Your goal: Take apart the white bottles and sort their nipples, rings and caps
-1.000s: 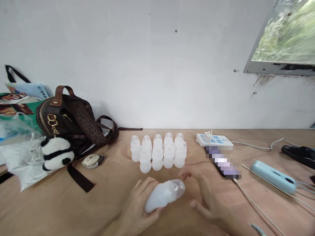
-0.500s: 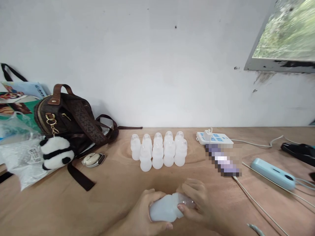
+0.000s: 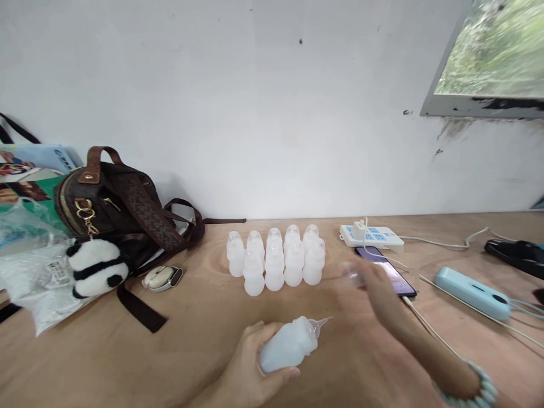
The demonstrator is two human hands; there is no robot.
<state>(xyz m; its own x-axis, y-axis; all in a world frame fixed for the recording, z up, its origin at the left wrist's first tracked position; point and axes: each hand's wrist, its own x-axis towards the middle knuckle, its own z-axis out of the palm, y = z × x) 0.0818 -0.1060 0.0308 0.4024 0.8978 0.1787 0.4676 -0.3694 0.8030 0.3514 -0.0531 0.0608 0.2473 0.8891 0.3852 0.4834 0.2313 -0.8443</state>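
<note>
Fingers of the left hand wrap round a tilted bottle. Beyond them, capped bottles stand grouped. To their right, the right hand, blurred, holds a clear cap

The bottle looks matt, frosted plastic; the tabletop, smooth wood.

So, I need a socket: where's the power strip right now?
In the head view, the power strip lies on the table near the wall, right of the grouped bottles and just beyond the phone.
</note>
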